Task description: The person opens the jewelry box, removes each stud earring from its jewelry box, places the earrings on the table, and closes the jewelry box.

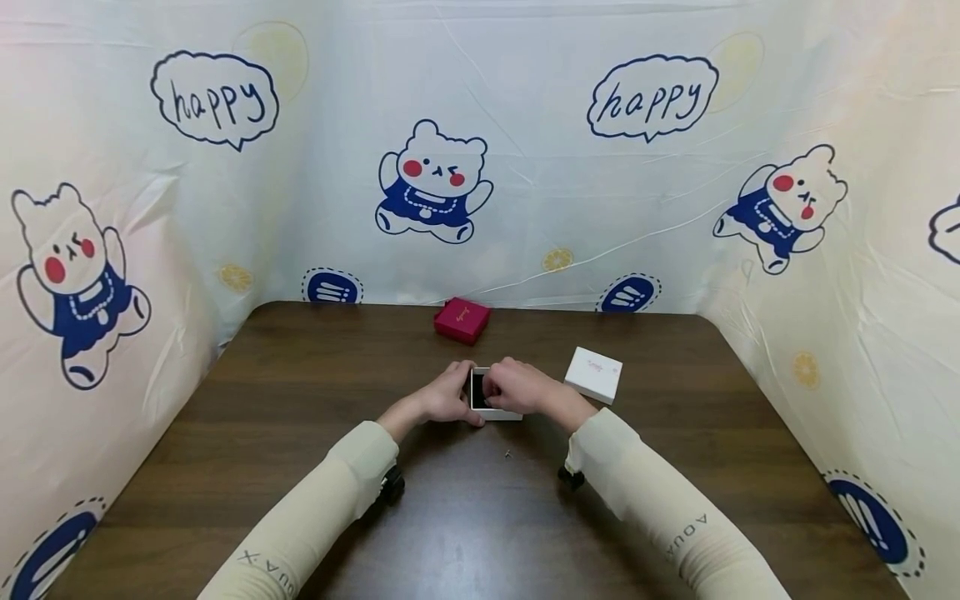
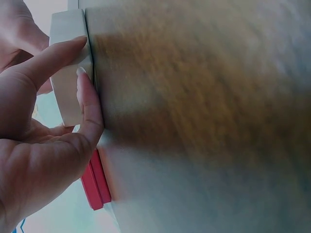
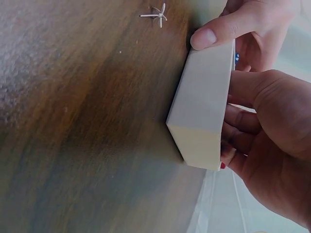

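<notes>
In the head view, the open white box (image 1: 506,415) sits on the surface (image 1: 300,467) between both hands. The left hand (image 1: 452,394) grips its left end; the right hand (image 1: 517,387) reaches over its right side, fingers at the black interior (image 1: 477,392). Beyond the box lies a red box (image 1: 462,321); to its right, a white lid (image 1: 594,375); on its near side, a small metallic piece (image 1: 507,454). The step in hand appears to be working at the box's inside.

In the left wrist view, the left hand is part-closed about the box's end, thumb on one wall and a finger on the adjoining one.

In the right wrist view, the right hand's fingers bend over the box's rim; whether they pinch anything is hidden. The next move probably calls for a steady left hold while those fingers work inside.
</notes>
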